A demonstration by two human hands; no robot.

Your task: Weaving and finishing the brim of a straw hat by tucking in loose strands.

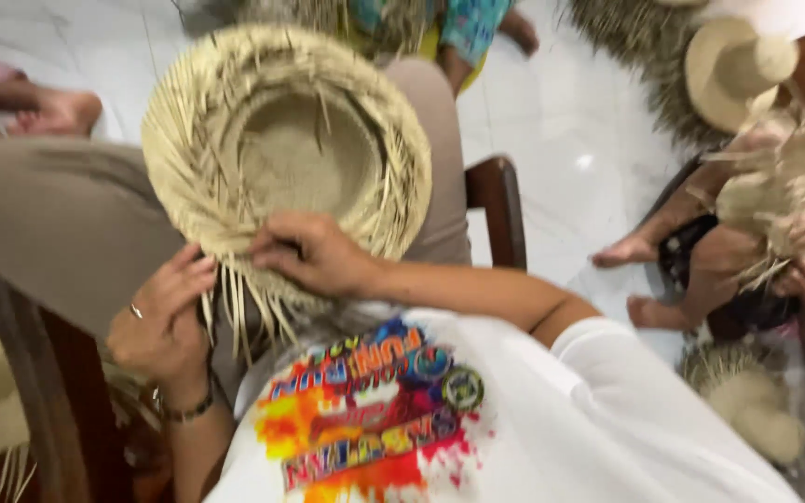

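Left hand (162,321), w/ ring and bracelet, is curling loosely around loose straw ends hanging off the hat (286,140) brim's near edge. Hat is lying crown-down on the person's lap, its hollow holding nothing. Right hand (314,253) is pressing flat on the near brim, fingers partly bent, pinching strands. A wooden chair (496,210) is standing just behind the lap. Right of it, open white floor (570,121). Far right, another person's feet (640,279) and more straw hats (733,70) are crowding the edge.
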